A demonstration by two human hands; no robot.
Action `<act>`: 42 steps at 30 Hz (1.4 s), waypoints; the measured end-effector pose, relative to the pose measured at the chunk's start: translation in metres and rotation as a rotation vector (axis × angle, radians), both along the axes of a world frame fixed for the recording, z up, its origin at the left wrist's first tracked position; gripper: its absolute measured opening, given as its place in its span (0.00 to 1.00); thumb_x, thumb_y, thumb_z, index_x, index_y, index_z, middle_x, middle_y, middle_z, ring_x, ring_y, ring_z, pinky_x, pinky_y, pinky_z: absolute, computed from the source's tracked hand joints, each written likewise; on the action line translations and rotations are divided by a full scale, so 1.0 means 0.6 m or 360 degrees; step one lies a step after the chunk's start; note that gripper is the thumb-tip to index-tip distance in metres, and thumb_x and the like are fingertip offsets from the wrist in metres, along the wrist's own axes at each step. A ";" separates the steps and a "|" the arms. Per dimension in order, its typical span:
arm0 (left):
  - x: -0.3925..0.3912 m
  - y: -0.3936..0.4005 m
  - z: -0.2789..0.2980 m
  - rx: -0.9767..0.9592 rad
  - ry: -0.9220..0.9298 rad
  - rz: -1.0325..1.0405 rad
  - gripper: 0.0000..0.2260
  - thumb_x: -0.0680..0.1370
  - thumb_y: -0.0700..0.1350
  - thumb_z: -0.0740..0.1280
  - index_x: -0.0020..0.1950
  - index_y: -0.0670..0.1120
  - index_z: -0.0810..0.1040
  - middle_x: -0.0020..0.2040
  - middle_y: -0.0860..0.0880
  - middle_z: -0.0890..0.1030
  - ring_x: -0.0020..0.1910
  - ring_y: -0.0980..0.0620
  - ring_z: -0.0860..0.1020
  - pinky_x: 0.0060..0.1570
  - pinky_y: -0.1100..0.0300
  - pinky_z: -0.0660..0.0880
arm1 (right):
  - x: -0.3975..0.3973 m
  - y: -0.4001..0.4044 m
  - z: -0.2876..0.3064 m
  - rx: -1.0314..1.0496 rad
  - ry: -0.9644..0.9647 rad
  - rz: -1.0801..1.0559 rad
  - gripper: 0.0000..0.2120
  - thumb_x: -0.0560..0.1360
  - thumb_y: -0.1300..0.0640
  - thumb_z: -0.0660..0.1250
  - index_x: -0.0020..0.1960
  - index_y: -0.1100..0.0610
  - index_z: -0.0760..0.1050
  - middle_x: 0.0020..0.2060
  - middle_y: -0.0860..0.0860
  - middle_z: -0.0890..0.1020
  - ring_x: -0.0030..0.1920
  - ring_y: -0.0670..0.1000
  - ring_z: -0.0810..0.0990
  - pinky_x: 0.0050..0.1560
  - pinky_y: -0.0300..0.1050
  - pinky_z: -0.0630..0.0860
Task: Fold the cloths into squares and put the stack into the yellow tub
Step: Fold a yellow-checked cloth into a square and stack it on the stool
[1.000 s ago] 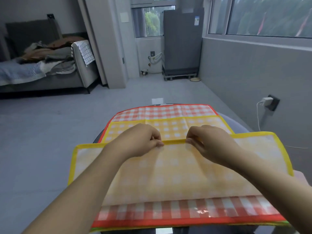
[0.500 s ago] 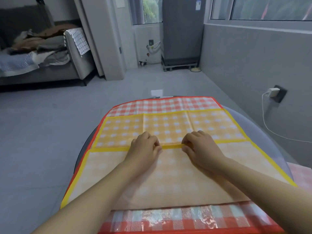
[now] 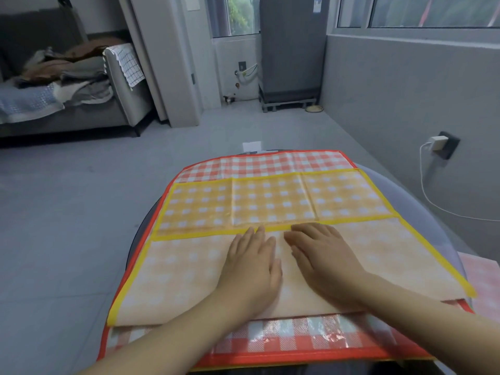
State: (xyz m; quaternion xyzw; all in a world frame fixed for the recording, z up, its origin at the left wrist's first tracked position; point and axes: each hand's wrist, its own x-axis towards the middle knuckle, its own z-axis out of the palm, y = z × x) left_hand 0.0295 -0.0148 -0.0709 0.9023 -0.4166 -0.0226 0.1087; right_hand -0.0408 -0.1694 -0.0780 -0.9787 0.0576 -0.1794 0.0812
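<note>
two checked cloths: yellow cloth [image 3: 270, 201], red cloth [image 3: 265, 162]; two hands: left [image 3: 251, 262], right [image 3: 324, 255].

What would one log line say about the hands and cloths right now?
left hand: flat on yellow cloth | right hand: flat on it | fold: near part turned over | red cloth: underneath | tub: unseen

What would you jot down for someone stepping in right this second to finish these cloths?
Left hand: flat, fingers straight, pressing on the yellow checked cloth.
Right hand: flat as well, pressing beside it.
Yellow checked cloth: near part folded up over itself, pale underside showing, its edge short of the far edge. It lies on the red checked cloth, spread flat on the round table.
Done: first fold of the yellow cloth laid down.
Left: fold it on into a square, fold the red one, stack them, put the stack in the yellow tub, which is not in view.
</note>
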 end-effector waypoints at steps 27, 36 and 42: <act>-0.006 0.010 -0.008 0.0265 0.0034 0.0024 0.27 0.81 0.58 0.45 0.77 0.55 0.39 0.78 0.51 0.37 0.75 0.53 0.34 0.74 0.51 0.34 | -0.043 -0.030 0.013 0.0097 0.0469 -0.0152 0.40 0.67 0.36 0.29 0.76 0.46 0.46 0.77 0.48 0.46 0.76 0.47 0.41 0.73 0.45 0.37; 0.021 0.040 -0.014 0.0201 0.0009 0.0012 0.25 0.81 0.56 0.46 0.77 0.56 0.43 0.78 0.52 0.40 0.76 0.55 0.37 0.74 0.53 0.35 | 0.000 0.010 -0.004 -0.0011 0.0493 -0.0004 0.40 0.65 0.38 0.25 0.76 0.46 0.43 0.76 0.46 0.45 0.76 0.45 0.40 0.73 0.43 0.37; 0.060 0.116 -0.013 0.0187 0.0045 0.0178 0.25 0.81 0.59 0.45 0.77 0.60 0.43 0.78 0.56 0.39 0.75 0.58 0.35 0.74 0.51 0.34 | -0.002 0.011 -0.001 -0.0023 0.0507 -0.0021 0.40 0.65 0.38 0.24 0.76 0.44 0.42 0.76 0.44 0.44 0.75 0.43 0.39 0.74 0.42 0.36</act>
